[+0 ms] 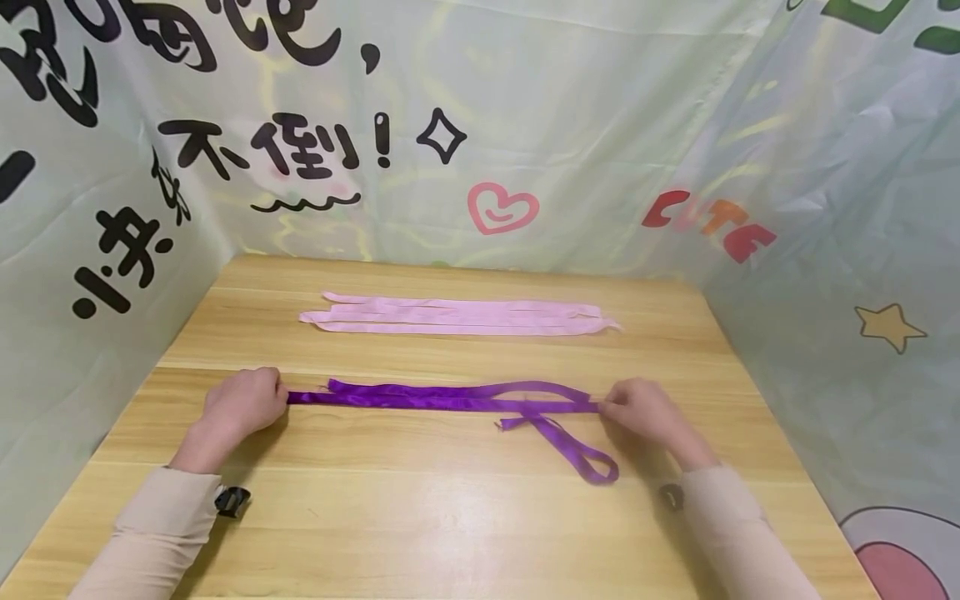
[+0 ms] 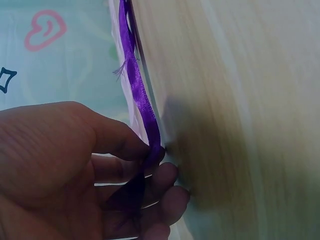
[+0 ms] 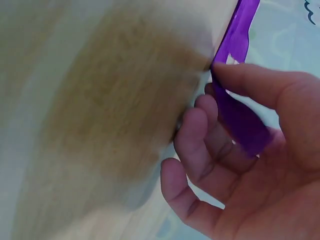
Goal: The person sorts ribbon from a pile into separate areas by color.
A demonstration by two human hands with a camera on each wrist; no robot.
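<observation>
A purple ribbon (image 1: 420,403) is stretched straight across the table between both hands. My left hand (image 1: 246,402) pinches its left end between thumb and forefinger; in the left wrist view the tail of the ribbon (image 2: 142,100) hangs into the palm. At the other end, my right hand (image 1: 647,408) pinches the ribbon, and its short tail (image 3: 242,122) shows inside the curled fingers in the right wrist view. More purple ribbon lies against the stretched one, with a loop (image 1: 581,454) bending toward the front near the right hand.
Several pink ribbons (image 1: 457,317) lie side by side farther back on the wooden table (image 1: 420,533). A printed cloth (image 1: 585,108) with lettering and drawings walls the table at the back and both sides.
</observation>
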